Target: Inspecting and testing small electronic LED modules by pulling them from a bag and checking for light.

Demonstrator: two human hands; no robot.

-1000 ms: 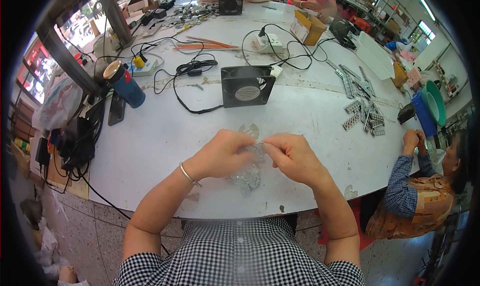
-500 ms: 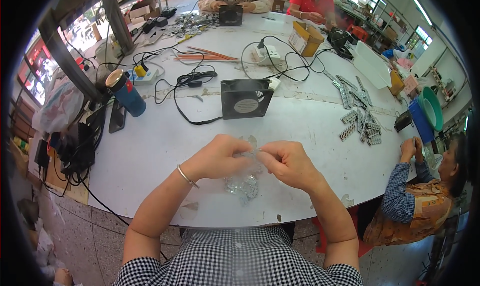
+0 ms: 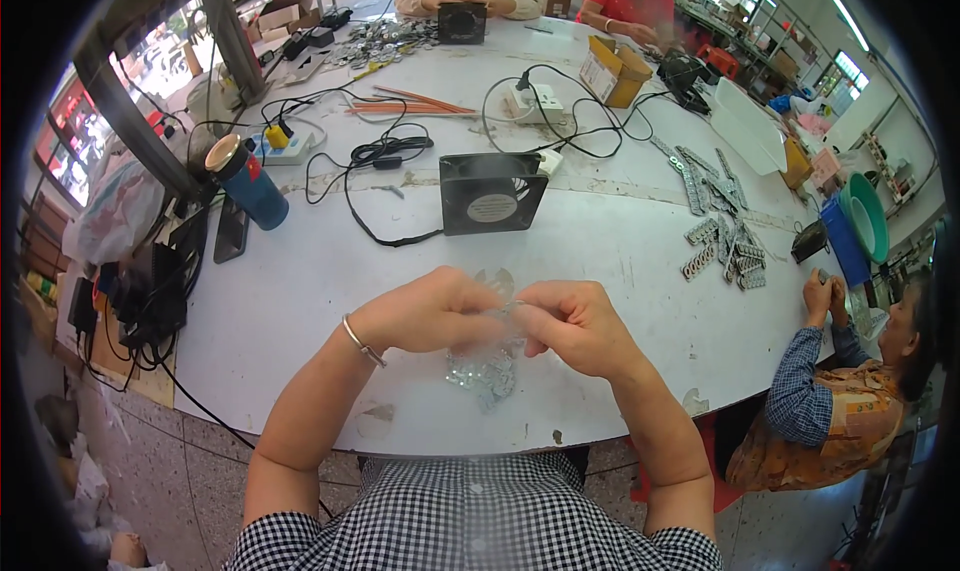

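Observation:
Above the near middle of the white table, my left hand (image 3: 430, 309) and my right hand (image 3: 575, 323) meet fingertip to fingertip. The fingers of the left are smeared by motion, so their grip is unclear. Thumb and forefinger of the right are pinched together; whatever lies between them is too small to make out. Beneath the hands lies a loose pile of small shiny, clear or silvery pieces (image 3: 483, 376), partly covered by them. Beyond stands a black square fan (image 3: 490, 196) with a round pale label, its cable running off to the left.
Metal strips (image 3: 735, 251) lie heaped at the right. A blue tumbler (image 3: 250, 186) and a phone (image 3: 231, 233) stand and lie at the left. Cables, a power strip (image 3: 535, 103), a yellow carton (image 3: 612, 73) and orange sticks (image 3: 420, 103) are farther back. Co-workers sit around the table.
My hands stay together over the pile, the left fingers still blurred. The left wrist has shifted slightly left and up. The co-worker at the far right has lowered a hand.

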